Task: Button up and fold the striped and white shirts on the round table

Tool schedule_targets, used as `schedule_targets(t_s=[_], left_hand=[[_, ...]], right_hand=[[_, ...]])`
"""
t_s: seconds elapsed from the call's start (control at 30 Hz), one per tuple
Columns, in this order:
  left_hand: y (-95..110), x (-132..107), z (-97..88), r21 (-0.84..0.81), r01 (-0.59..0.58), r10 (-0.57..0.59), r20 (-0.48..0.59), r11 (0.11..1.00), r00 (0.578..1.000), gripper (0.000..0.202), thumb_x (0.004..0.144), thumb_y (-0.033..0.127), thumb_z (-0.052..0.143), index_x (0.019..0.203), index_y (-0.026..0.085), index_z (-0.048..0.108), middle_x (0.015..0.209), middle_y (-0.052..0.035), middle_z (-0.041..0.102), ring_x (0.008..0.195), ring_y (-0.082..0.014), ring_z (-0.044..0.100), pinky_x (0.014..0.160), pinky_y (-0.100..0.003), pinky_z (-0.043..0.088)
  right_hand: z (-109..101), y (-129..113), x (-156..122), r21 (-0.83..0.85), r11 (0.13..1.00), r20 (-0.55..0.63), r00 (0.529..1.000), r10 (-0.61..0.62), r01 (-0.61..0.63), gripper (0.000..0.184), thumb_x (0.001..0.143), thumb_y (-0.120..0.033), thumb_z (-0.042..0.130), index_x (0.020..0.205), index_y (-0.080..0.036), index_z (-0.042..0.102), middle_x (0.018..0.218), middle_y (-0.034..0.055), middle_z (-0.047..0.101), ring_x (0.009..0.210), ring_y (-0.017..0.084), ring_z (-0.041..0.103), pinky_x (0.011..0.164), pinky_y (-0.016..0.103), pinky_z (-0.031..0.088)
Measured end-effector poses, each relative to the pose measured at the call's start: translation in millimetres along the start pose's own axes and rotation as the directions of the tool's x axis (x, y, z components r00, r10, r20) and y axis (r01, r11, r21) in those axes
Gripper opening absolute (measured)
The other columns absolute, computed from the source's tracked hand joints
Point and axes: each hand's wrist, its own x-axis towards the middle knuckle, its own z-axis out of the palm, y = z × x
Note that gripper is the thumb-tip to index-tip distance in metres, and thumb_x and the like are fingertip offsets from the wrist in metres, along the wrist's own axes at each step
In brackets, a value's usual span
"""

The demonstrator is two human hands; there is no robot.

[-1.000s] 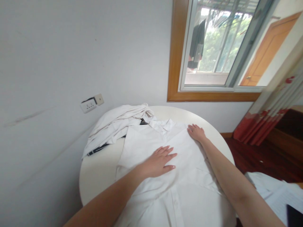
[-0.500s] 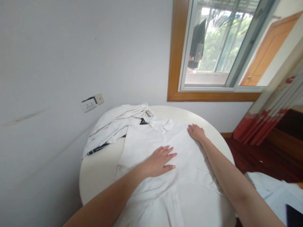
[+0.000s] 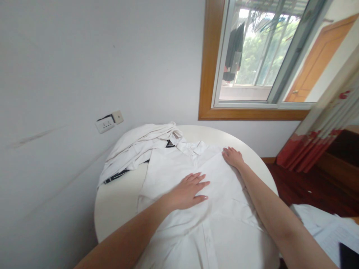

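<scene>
A white shirt (image 3: 196,220) lies spread over the round table, its collar at the far side and its button strip running down toward me. My left hand (image 3: 187,190) rests palm down on the middle of the shirt with fingers spread. Farther off, my right hand (image 3: 232,156) lies flat at the shirt's upper right shoulder, near the table's edge. Neither hand grips anything. Small wrinkles show in the cloth below my left hand and beside my right forearm.
The white round table (image 3: 119,209) stands against the wall. Bunched white clothing (image 3: 140,144) with dark trim lies at its back left. A wall socket (image 3: 105,124) is above it. Papers (image 3: 331,231) lie at lower right; a curtain (image 3: 316,134) hangs beside the window (image 3: 258,56).
</scene>
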Motion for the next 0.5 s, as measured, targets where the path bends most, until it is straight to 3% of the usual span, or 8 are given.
schedule_targets(t_s=[0.1, 0.17, 0.23, 0.33, 0.37, 0.4, 0.43, 0.5], left_hand=[[-15.0, 3.1, -8.4, 0.045, 0.083, -0.074, -0.175, 0.996, 0.982, 0.047, 0.089, 0.051, 0.044, 0.132, 0.03, 0.048, 0.141, -0.0033, 0.045, 0.132, -0.0229, 0.036, 0.111, -0.041, 0.026], [-37.1, 2.2, -20.1, 0.073, 0.263, -0.219, -0.37, 0.962, 0.903, 0.04, 0.09, 0.041, 0.044, 0.125, 0.025, 0.053, 0.131, -0.0064, 0.053, 0.123, -0.0231, 0.044, 0.107, -0.04, 0.031], [-66.6, -3.9, -33.2, 0.06, 0.496, -0.383, -0.56, 0.866, 0.735, 0.036, 0.09, 0.034, 0.043, 0.121, 0.02, 0.054, 0.12, -0.0103, 0.058, 0.115, -0.0248, 0.048, 0.103, -0.041, 0.034], [-111.7, -21.3, -44.8, -0.054, 0.771, -0.561, -0.718, 0.634, 0.411, 0.036, 0.086, 0.034, 0.047, 0.116, 0.015, 0.054, 0.11, -0.0141, 0.059, 0.108, -0.0298, 0.05, 0.096, -0.045, 0.038], [-124.1, -27.5, -45.2, -0.096, 0.817, -0.599, -0.73, 0.568, 0.33, 0.035, 0.085, 0.034, 0.048, 0.113, 0.014, 0.054, 0.108, -0.0143, 0.059, 0.106, -0.0304, 0.051, 0.093, -0.045, 0.039], [-134.5, -33.1, -44.0, -0.129, 0.843, -0.628, -0.726, 0.523, 0.279, 0.034, 0.085, 0.034, 0.048, 0.111, 0.013, 0.054, 0.105, -0.0142, 0.06, 0.104, -0.0302, 0.052, 0.092, -0.044, 0.04], [-142.7, -37.5, -41.5, -0.146, 0.853, -0.652, -0.712, 0.501, 0.261, 0.033, 0.085, 0.034, 0.048, 0.109, 0.012, 0.054, 0.103, -0.0139, 0.06, 0.102, -0.0295, 0.053, 0.091, -0.043, 0.041], [-153.6, -42.1, -34.9, -0.144, 0.849, -0.678, -0.675, 0.509, 0.291, 0.034, 0.085, 0.035, 0.048, 0.108, 0.011, 0.054, 0.101, -0.0139, 0.061, 0.1, -0.0279, 0.055, 0.092, -0.041, 0.041]], right_hand=[[-0.8, -0.1, -0.7, 0.004, 1.0, 0.003, 1.0, 0.004, -0.004, 0.05, 0.094, -0.046, 0.028, 0.137, -0.025, 0.043, 0.147, 0.0095, 0.036, 0.136, 0.028, 0.029, 0.105, 0.056, 0.025], [-1.7, -0.7, -1.4, 0.01, 1.0, -0.008, 1.0, 0.003, -0.003, 0.049, 0.093, -0.046, 0.03, 0.136, -0.025, 0.043, 0.145, 0.0093, 0.038, 0.135, 0.028, 0.031, 0.105, 0.055, 0.026], [-3.3, -2.2, -2.0, 0.02, 1.0, -0.03, 0.999, 0.012, -0.011, 0.05, 0.092, -0.045, 0.032, 0.136, -0.024, 0.043, 0.142, 0.0102, 0.042, 0.131, 0.029, 0.036, 0.104, 0.054, 0.027], [-7.0, -5.8, -2.2, 0.033, 0.999, -0.071, 0.997, 0.038, -0.036, 0.053, 0.09, -0.044, 0.038, 0.136, -0.02, 0.042, 0.135, 0.0132, 0.049, 0.122, 0.029, 0.045, 0.1, 0.048, 0.033], [-8.4, -7.2, -1.9, 0.039, 0.999, -0.089, 0.995, 0.04, -0.037, 0.053, 0.089, -0.043, 0.04, 0.136, -0.019, 0.043, 0.132, 0.0137, 0.051, 0.12, 0.029, 0.047, 0.098, 0.045, 0.035], [-9.7, -8.6, -1.4, 0.05, 0.998, -0.111, 0.993, 0.035, -0.03, 0.052, 0.088, -0.041, 0.042, 0.135, -0.018, 0.044, 0.13, 0.0138, 0.053, 0.118, 0.029, 0.048, 0.097, 0.042, 0.036], [-11.0, -9.9, -0.8, 0.067, 0.998, -0.137, 0.99, 0.027, -0.018, 0.051, 0.087, -0.038, 0.043, 0.134, -0.018, 0.045, 0.128, 0.0135, 0.054, 0.117, 0.028, 0.048, 0.096, 0.039, 0.037], [-13.2, -12.2, 0.9, 0.12, 0.993, -0.19, 0.982, 0.017, 0.006, 0.051, 0.086, -0.032, 0.045, 0.135, -0.016, 0.045, 0.123, 0.0126, 0.056, 0.114, 0.025, 0.05, 0.096, 0.034, 0.037]])
